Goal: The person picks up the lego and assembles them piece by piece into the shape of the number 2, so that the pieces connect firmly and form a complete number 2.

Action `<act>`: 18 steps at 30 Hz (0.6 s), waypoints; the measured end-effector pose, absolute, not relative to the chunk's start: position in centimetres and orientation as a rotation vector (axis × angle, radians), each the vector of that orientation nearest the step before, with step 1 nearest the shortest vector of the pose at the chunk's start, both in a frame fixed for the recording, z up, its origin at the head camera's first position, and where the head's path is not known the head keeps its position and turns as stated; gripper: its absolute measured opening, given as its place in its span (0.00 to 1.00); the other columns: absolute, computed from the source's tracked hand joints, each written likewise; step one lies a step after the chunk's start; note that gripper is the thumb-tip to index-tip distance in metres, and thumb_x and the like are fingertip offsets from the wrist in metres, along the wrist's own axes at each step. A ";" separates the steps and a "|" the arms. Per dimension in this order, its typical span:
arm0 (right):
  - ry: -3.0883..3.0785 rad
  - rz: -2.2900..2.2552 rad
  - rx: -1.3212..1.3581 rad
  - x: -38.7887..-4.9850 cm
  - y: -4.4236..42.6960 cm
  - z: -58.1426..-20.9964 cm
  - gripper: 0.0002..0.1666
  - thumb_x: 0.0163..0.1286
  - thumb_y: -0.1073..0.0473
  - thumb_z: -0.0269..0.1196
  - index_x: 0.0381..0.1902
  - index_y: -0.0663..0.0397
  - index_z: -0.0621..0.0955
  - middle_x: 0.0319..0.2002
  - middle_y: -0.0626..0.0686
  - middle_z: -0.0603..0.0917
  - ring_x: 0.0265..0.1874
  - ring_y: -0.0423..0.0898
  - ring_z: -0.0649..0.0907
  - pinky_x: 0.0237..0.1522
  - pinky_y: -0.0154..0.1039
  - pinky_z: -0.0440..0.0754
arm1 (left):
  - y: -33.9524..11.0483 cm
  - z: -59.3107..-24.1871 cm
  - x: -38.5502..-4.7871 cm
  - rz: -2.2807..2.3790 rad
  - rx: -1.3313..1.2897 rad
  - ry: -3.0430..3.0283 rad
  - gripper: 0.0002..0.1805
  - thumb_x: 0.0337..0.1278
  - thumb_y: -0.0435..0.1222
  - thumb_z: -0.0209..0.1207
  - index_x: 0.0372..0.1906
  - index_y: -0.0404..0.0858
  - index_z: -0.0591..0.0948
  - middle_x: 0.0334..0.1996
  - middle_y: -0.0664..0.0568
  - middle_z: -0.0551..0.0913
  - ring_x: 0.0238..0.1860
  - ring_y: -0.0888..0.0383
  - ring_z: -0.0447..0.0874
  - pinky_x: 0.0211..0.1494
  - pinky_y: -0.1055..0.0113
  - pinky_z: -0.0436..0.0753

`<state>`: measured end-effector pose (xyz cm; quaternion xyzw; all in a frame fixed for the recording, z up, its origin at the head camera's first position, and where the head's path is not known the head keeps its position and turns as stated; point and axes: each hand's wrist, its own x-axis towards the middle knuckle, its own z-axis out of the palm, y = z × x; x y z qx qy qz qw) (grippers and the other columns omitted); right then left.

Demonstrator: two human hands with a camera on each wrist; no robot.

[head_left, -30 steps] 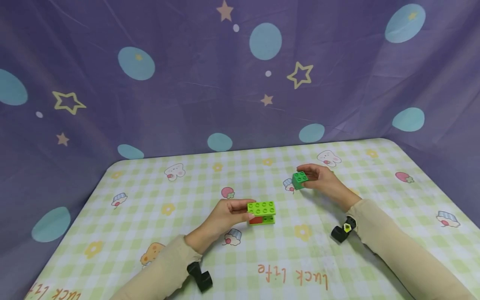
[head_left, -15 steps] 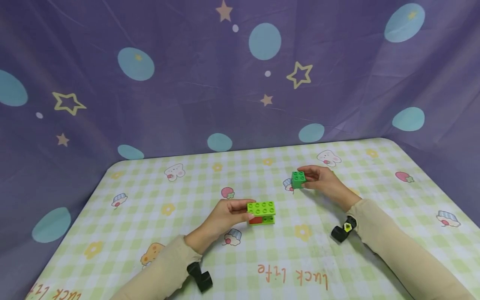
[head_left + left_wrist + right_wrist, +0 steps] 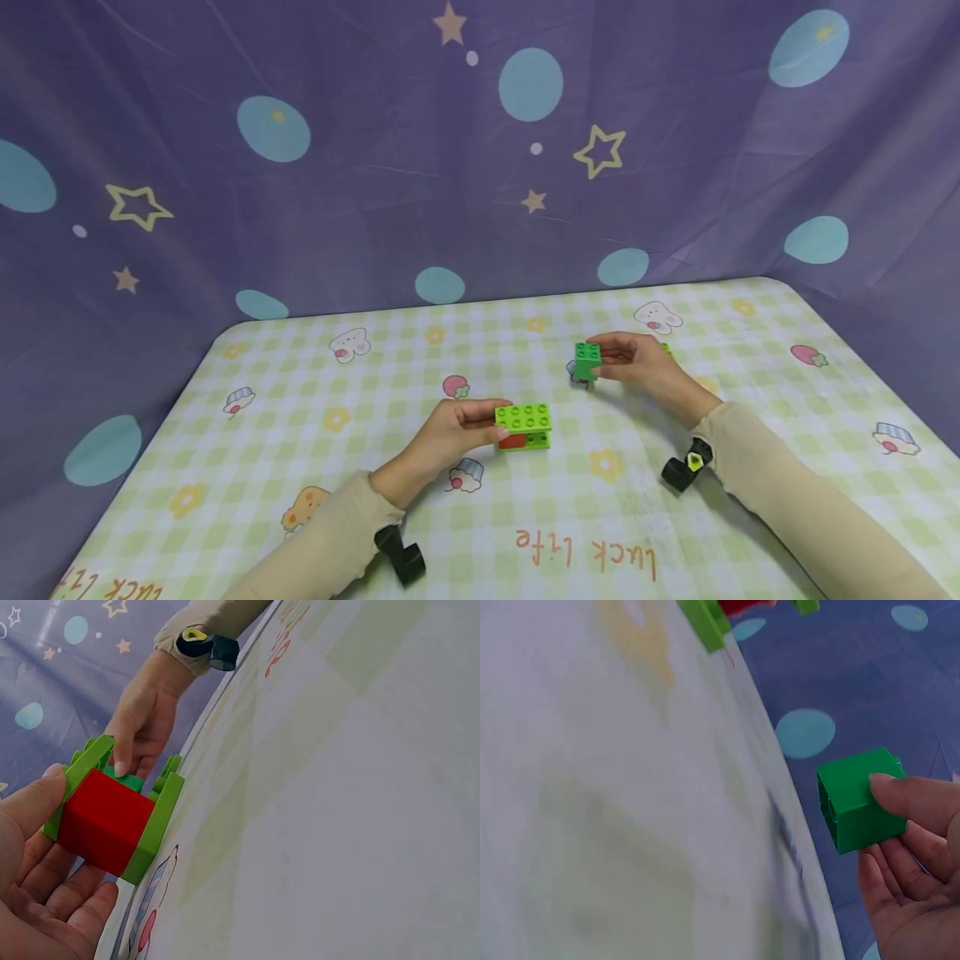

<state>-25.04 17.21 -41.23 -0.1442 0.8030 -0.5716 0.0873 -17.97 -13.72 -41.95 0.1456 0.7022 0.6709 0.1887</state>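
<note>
My left hand [image 3: 448, 432] grips the left end of a stack of toy building bricks. A red brick [image 3: 106, 821] sits between a lime-green studded brick on top [image 3: 522, 416] and another lime-green one below [image 3: 538, 440]; the right part between them is a gap. Farther back and to the right, my right hand [image 3: 636, 358] pinches a darker green two-by-two brick [image 3: 588, 362] between thumb and fingers. Its studs face up in the head view, and its hollow underside edge shows in the right wrist view [image 3: 861, 801]. The two hands are apart.
A small lime-green piece [image 3: 666, 348] peeks out behind the right hand, mostly hidden. The checked tablecloth [image 3: 390, 350] has printed cartoons and lettering. A purple curtain [image 3: 360, 192] hangs behind the table's far edge. Black camera mounts [image 3: 400, 554] sit on both wrists.
The right hand has shifted slightly left with the green brick, which has turned a little. A lime-green bit now shows behind that hand. The left hand and its stack have stayed still.
</note>
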 end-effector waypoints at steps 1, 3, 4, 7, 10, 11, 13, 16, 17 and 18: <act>2.390 -1.707 -0.448 -24.9 17.1 -41.1 0.29 0.57 0.61 0.69 0.57 0.62 0.76 0.52 0.59 0.81 0.46 0.43 0.81 0.47 0.32 0.79 | -13.7 -42.0 -18.0 1.887 0.409 1.972 0.23 0.54 0.27 0.63 0.56 0.26 0.76 0.49 0.37 0.82 0.44 0.60 0.84 0.45 0.71 0.81; 2.370 -1.731 -0.456 -24.5 16.7 -40.8 0.29 0.57 0.61 0.70 0.57 0.61 0.76 0.51 0.59 0.81 0.47 0.43 0.81 0.48 0.33 0.79 | -13.7 -42.0 -17.9 1.886 0.408 1.967 0.23 0.54 0.27 0.63 0.56 0.26 0.76 0.49 0.37 0.81 0.44 0.60 0.84 0.45 0.71 0.81; 2.368 -1.737 -0.463 -24.3 16.5 -40.6 0.29 0.57 0.62 0.70 0.57 0.61 0.77 0.51 0.59 0.81 0.47 0.43 0.81 0.48 0.33 0.79 | -13.7 -41.9 -17.9 1.887 0.406 1.966 0.23 0.54 0.27 0.63 0.56 0.26 0.76 0.49 0.37 0.81 0.44 0.60 0.84 0.45 0.71 0.81; 2.350 -1.748 -0.507 -23.7 15.8 -40.1 0.28 0.57 0.63 0.70 0.56 0.62 0.77 0.49 0.59 0.82 0.45 0.45 0.82 0.47 0.34 0.80 | -13.8 -41.9 -17.9 1.885 0.396 1.966 0.23 0.54 0.28 0.63 0.57 0.27 0.76 0.49 0.38 0.81 0.44 0.59 0.84 0.44 0.72 0.81; 2.337 -1.768 -0.537 -23.0 15.3 -39.6 0.28 0.57 0.64 0.70 0.55 0.63 0.77 0.48 0.58 0.82 0.44 0.44 0.82 0.46 0.34 0.80 | -13.7 -41.9 -17.9 1.880 0.394 1.976 0.23 0.54 0.28 0.63 0.57 0.27 0.76 0.50 0.38 0.81 0.44 0.59 0.83 0.44 0.72 0.81; 2.330 -1.778 -0.550 -22.8 15.1 -39.4 0.27 0.57 0.64 0.69 0.55 0.63 0.77 0.48 0.58 0.83 0.44 0.44 0.82 0.46 0.34 0.80 | -13.7 -41.9 -17.9 1.874 0.394 1.986 0.23 0.53 0.28 0.64 0.57 0.27 0.76 0.49 0.38 0.81 0.44 0.60 0.83 0.44 0.72 0.81; 2.319 -1.796 -0.568 -22.4 14.7 -39.1 0.27 0.57 0.65 0.69 0.55 0.64 0.77 0.47 0.57 0.83 0.43 0.44 0.82 0.46 0.34 0.80 | -13.7 -41.9 -18.0 1.860 0.394 2.008 0.23 0.53 0.29 0.64 0.56 0.28 0.77 0.49 0.38 0.82 0.44 0.61 0.83 0.43 0.72 0.81; 2.308 -1.808 -0.585 -21.8 14.1 -38.6 0.27 0.56 0.65 0.69 0.54 0.64 0.77 0.47 0.55 0.83 0.43 0.43 0.82 0.45 0.35 0.80 | -13.7 -41.9 -18.0 1.844 0.393 2.033 0.23 0.53 0.29 0.64 0.56 0.29 0.77 0.48 0.38 0.82 0.43 0.62 0.83 0.42 0.73 0.81; 2.309 -1.805 -0.597 -21.6 13.9 -38.4 0.26 0.56 0.65 0.69 0.54 0.63 0.78 0.47 0.54 0.83 0.43 0.43 0.82 0.45 0.35 0.80 | -13.7 -41.9 -18.0 1.841 0.392 2.038 0.23 0.53 0.29 0.64 0.56 0.29 0.77 0.48 0.38 0.82 0.43 0.62 0.83 0.42 0.73 0.81; 2.307 -1.805 -0.612 -21.5 13.8 -38.3 0.26 0.56 0.65 0.69 0.54 0.63 0.78 0.47 0.55 0.83 0.43 0.43 0.82 0.45 0.35 0.80 | -13.7 -42.0 -18.0 1.840 0.394 2.037 0.23 0.53 0.29 0.64 0.56 0.29 0.77 0.48 0.38 0.82 0.43 0.62 0.83 0.42 0.73 0.81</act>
